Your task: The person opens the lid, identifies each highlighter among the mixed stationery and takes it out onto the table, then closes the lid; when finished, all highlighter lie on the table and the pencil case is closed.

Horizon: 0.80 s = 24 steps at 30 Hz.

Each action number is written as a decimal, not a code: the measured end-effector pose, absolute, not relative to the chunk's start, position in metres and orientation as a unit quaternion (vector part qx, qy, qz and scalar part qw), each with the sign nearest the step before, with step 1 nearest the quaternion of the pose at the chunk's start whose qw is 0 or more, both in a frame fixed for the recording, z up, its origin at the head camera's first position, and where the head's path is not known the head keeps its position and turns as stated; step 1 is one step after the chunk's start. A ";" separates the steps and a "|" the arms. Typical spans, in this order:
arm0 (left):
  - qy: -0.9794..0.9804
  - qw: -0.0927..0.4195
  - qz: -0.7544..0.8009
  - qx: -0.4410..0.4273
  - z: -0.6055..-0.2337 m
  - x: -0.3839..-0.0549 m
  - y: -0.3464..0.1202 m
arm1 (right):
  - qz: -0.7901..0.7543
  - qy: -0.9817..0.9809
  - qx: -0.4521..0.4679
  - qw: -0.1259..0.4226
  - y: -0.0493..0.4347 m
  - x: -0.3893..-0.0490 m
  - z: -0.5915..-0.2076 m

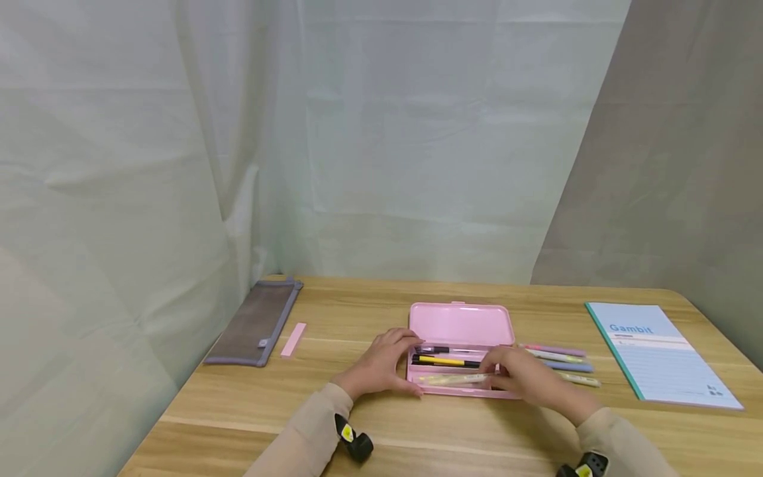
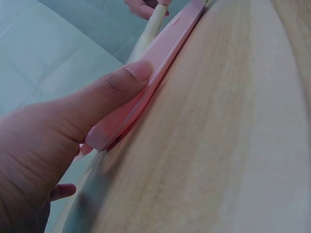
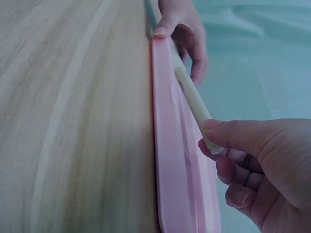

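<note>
the person is wearing long, plain beige sleeves, the left sleeve (image 1: pixel 305 434) and the right sleeve (image 1: pixel 626 447) both ending near the wrists. a small black wrist camera (image 1: pixel 360 448) with a rounded end is sitting at the left cuff beside a yellow patch (image 1: pixel 348 432), and a matching black camera (image 1: pixel 594 462) is showing its own yellow marking (image 1: pixel 584 471) on the right, while the bare fingers (image 3: pixel 226 170) are showing short nails.

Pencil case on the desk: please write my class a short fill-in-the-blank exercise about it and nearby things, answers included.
1. The ____ hand pinches a pale yellow pen.
2. The left hand holds one end of a pencil case coloured ____.
3. Large blue letters on the notepad spell ____.

Missing words: right; pink; Gambit.
</note>
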<state>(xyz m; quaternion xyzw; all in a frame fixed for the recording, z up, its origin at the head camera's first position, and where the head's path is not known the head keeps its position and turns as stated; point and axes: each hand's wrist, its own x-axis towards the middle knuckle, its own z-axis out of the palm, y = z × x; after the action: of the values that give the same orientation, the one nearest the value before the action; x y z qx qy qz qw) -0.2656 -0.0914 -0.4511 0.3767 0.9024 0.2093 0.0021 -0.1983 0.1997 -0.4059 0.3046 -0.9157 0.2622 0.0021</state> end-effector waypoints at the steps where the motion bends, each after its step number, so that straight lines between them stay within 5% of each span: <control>1: 0.902 0.002 0.210 0.376 -0.451 -0.266 -0.091 | 0.263 -0.917 0.301 0.004 0.201 -0.197 -0.405; 24: 0.904 0.002 0.209 0.373 -0.448 -0.264 -0.091 | 0.249 -0.920 0.290 0.089 0.246 -0.182 -0.386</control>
<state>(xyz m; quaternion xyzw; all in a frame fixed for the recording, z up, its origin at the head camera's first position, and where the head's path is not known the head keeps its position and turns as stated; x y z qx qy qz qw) -0.2637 -0.0911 -0.4478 0.3735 0.9038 0.2090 0.0015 -0.1816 0.2461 -0.3858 0.2900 -0.9199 0.2485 0.0890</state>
